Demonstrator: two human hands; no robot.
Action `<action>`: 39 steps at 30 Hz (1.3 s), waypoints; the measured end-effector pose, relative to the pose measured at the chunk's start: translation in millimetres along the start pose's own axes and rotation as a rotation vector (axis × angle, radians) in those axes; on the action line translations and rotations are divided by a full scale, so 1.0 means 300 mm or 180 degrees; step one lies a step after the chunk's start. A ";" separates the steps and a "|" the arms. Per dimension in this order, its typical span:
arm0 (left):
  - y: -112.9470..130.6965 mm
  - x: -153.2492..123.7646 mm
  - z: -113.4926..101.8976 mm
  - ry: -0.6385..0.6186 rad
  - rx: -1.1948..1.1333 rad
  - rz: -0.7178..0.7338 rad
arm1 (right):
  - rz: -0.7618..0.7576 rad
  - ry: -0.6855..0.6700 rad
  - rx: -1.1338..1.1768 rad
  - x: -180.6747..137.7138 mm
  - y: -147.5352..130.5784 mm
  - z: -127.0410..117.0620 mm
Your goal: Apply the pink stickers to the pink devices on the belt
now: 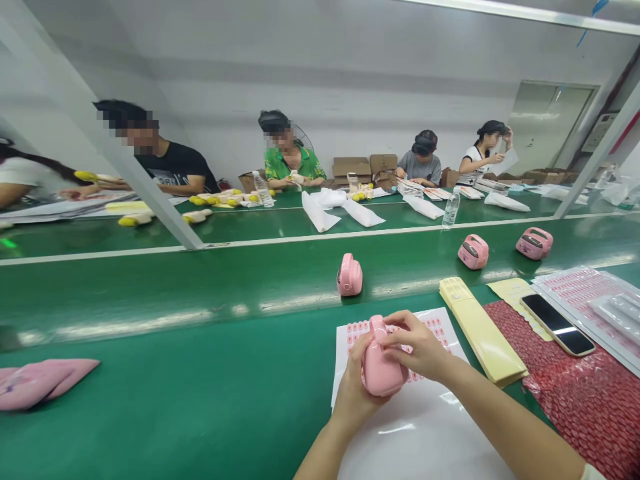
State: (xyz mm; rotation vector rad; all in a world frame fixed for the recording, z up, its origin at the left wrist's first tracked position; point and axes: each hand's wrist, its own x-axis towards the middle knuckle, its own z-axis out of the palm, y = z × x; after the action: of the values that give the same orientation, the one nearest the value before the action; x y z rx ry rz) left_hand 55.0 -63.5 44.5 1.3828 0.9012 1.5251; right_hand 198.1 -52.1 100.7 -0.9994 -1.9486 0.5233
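A small pink device with a carrying handle (384, 370), perhaps a portable speaker, is held up over the white sticker sheet (343, 353). My left hand (354, 377) wraps round its left side and underside. Bent fingers of my right hand (417, 345) press against its handle and upper right side; whether a small sticker is between them is hidden. Rows of small red-and-pink stickers show on the sheet beyond the device. Glossy white backing (415, 440) lies under my forearms.
Similar pink devices stand on the green belt: one straight ahead (349, 277), others (473, 252) to the right. Right of my hands lie a folded yellow paper stack (483, 330), a phone (557, 325) and red bubble wrap (590, 400). Pink cloth (40, 383) lies left. Several co-workers sit opposite.
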 end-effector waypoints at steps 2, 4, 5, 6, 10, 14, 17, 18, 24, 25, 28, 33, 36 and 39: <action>0.003 -0.003 0.005 0.0123 -0.0125 -0.0103 | -0.0086 -0.0038 -0.0172 -0.017 0.006 0.002; 0.003 -0.005 0.007 0.0194 -0.0208 -0.0109 | 0.0031 -0.0035 -0.0222 -0.029 0.009 0.007; 0.002 -0.005 0.006 0.0171 -0.0219 -0.0072 | 0.0165 -0.0046 -0.0169 -0.032 0.008 0.011; 0.000 -0.004 0.003 0.0143 -0.0226 -0.0030 | 0.0326 -0.0073 -0.0060 -0.032 0.006 0.016; -0.016 0.008 -0.032 -0.0137 -0.0253 0.0013 | 0.0816 -0.0120 0.0550 -0.009 -0.006 0.039; -0.027 0.005 -0.064 -0.0743 0.0012 0.0136 | 0.1302 0.0159 0.0664 0.046 0.010 0.032; -0.021 -0.016 -0.060 -0.0955 -0.0174 -0.0032 | 0.1297 -0.0258 0.0786 0.078 0.051 -0.016; -0.016 -0.022 -0.055 -0.1007 -0.0400 -0.0194 | 0.1247 -0.0581 0.0850 0.081 0.065 -0.038; -0.043 -0.006 -0.023 -0.0351 -0.1542 -0.1141 | 0.2119 -0.0636 0.0199 0.127 0.112 -0.181; -0.064 -0.001 -0.018 -0.0241 -0.1415 -0.1253 | 0.2169 -0.0321 -0.0194 0.156 0.118 -0.199; -0.136 -0.002 -0.005 -0.0546 -0.0556 -0.1466 | 0.2211 0.0115 -0.1395 0.273 0.160 -0.225; -0.194 -0.020 0.017 -0.1040 0.0015 -0.1283 | 0.2637 0.0405 -0.1972 0.451 0.324 -0.198; -0.189 -0.026 0.036 -0.1075 0.0215 -0.1188 | 0.2750 0.0496 -0.2113 0.495 0.389 -0.205; -0.187 -0.036 0.064 -0.0963 0.0409 -0.1238 | 0.2645 0.0517 -0.2256 0.501 0.394 -0.223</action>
State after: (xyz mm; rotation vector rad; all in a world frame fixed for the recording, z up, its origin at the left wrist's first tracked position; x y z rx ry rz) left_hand 81.3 -53.8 -8.9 1.3852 1.0176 0.9521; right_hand 260.8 137.9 133.1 -2.2544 -1.5145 0.1520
